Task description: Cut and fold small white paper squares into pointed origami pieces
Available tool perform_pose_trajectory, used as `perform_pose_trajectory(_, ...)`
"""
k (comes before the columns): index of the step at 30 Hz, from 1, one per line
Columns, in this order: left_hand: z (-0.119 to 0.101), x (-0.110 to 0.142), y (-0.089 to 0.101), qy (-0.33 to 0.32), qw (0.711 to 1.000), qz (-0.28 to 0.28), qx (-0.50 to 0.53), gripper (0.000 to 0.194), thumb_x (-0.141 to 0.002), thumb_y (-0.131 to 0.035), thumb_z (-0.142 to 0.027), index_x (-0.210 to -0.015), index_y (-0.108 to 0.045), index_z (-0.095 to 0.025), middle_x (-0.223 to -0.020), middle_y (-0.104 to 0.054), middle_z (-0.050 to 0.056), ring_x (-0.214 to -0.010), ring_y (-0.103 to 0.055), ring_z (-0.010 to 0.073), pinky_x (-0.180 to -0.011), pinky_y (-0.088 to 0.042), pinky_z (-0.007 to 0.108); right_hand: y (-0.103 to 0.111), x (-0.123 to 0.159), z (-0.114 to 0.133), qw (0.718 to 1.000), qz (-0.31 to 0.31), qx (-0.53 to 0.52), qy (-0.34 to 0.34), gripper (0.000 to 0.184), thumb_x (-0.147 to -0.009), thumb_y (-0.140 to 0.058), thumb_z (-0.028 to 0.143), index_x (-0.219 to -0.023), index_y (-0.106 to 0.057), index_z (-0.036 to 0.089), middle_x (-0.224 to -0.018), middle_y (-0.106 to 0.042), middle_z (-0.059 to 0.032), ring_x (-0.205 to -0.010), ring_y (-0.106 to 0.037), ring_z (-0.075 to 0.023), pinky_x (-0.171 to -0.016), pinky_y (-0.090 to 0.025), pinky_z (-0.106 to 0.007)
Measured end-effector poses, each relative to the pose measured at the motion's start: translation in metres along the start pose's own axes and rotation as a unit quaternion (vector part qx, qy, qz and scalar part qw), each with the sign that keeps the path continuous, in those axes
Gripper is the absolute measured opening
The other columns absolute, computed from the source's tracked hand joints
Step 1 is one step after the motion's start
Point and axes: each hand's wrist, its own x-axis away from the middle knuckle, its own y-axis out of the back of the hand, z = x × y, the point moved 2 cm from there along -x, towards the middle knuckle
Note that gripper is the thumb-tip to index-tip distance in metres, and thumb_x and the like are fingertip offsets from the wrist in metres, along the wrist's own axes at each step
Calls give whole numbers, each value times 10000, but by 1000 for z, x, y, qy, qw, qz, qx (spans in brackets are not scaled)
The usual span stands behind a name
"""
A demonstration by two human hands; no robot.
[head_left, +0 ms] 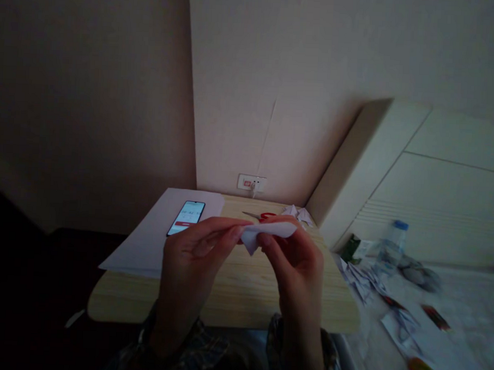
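At the centre of the dial, raised above the surface (pixel 242 294), a small piece of white paper (pixel 275 228) is held between two hands. The left hand (pixel 198 254) is closed to a pinch, thumb and forefinger on the paper's nine o'clock end; the right hand (pixel 298 263) presses its thumb to the near face, the other fingers curled behind. Some folding is already done, since a pointed flap hangs toward six o'clock, but the piece looks only part-shaped; how firmly it is creased cannot be told. Past the left hand, at nine o'clock, a lit phone (pixel 187 218) lies on a stack of flat white sheets (pixel 141 246), apparently unworked. Red-handled scissors (pixel 266 216) rest just beyond the paper at twelve, untouched. At two o'clock, near the far edge, lie folded paper pieces (pixel 305 216) that seem finished. Farther off, toward four o'clock, more paper bits (pixel 359 282) are heaped on a bed (pixel 475 287), with a clear bottle (pixel 393 246) at three. Farthest, near twelve, a wall socket (pixel 247 182) carries a plug.
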Motion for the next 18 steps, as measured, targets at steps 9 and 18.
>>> perform_pose_trajectory(9,3,-9,6,42,990,134,-3,126,-757,-749,-163,-656,-751,-238,-648,-755,-45,-662,-728,142,-686,-585,207,6,-1,0,1000,-11,6,5,89,-868,-736,239,-786,-701,237,-769,-678,32,-727,-636,-141,-681,-511,-270)
perform_pose_trajectory(18,10,-12,6,50,991,127,-8,158,-733,-772,-205,-585,-724,-236,-607,-748,-21,-643,-721,185,-659,-584,267,5,-1,4,998,-45,13,41,86,-846,-742,191,-842,-696,264,-789,-701,41,-687,-647,-131,-637,-526,-250)
